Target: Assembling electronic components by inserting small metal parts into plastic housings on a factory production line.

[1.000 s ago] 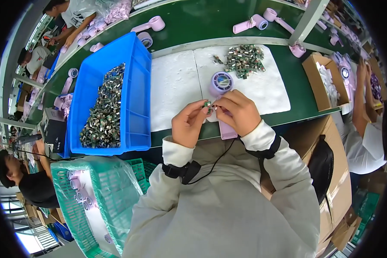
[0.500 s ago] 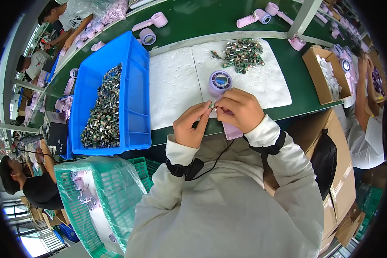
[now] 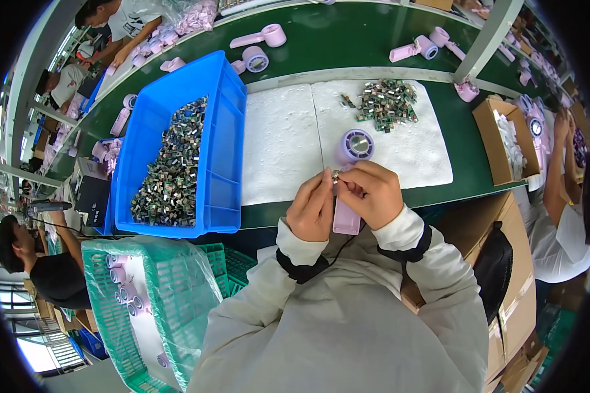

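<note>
A small circuit board (image 3: 335,175) sits between the fingertips of both hands; its details are too small to make out. My left hand (image 3: 311,206) pinches it from one side, fingers pressed together. From the other side my right hand (image 3: 375,195) meets it with thumb and forefinger, the other fingers curled. Underneath lies a pink handheld fan with a round purple head (image 3: 357,145) on the white foam mat. Its pink handle (image 3: 346,217) points toward me between my hands and is partly hidden by them.
Several circuit boards (image 3: 388,105) are heaped on the white mat (image 3: 278,141). More fill a blue bin (image 3: 224,150) on the left. An open carton (image 3: 495,141) of white parts stands right. A green crate (image 3: 154,308) is at lower left. Co-workers sit on both sides.
The view has shifted, so the bench appears lower and further right. My left hand has turned more upright, and the fan's handle now points more straight toward me.
</note>
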Available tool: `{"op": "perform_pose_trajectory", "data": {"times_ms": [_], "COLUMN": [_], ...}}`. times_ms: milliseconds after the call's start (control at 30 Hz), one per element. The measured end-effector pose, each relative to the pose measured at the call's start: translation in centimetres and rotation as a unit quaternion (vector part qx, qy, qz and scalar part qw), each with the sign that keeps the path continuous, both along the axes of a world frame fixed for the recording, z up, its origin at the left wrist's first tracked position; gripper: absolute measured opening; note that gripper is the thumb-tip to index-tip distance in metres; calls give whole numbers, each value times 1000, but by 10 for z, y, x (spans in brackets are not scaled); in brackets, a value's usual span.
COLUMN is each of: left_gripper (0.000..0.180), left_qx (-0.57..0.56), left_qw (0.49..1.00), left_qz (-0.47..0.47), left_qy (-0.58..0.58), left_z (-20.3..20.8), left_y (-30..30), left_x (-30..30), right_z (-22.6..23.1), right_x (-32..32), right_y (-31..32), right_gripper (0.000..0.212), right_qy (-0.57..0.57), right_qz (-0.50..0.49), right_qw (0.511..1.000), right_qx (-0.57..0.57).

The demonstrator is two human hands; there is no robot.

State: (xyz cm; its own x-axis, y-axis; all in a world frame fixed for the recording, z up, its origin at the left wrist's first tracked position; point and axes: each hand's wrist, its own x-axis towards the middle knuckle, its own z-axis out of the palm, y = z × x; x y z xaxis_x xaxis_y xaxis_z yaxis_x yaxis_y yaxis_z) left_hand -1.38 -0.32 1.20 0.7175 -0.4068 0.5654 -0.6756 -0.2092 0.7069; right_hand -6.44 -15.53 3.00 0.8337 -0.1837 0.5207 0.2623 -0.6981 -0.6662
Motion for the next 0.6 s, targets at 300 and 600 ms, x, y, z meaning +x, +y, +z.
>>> {"op": "perform_pose_trajectory", "data": {"times_ms": [300,600], "left_gripper": [28,27], "left_qx": [-165,-172], "left_qw": [916,907], "left_qz": [-121,-136], "left_qy": [345,360], "left_z": [-11,-11], "left_y": [3,5], "left_x": [22,24], "right_z": [16,13], "right_x": [0,-1], "right_y": [-5,-14], "right_gripper": [22,19], "right_qy": [18,7], "right_qz": [8,41], "right_qw": [997,997], "right_qx": [79,68]}}
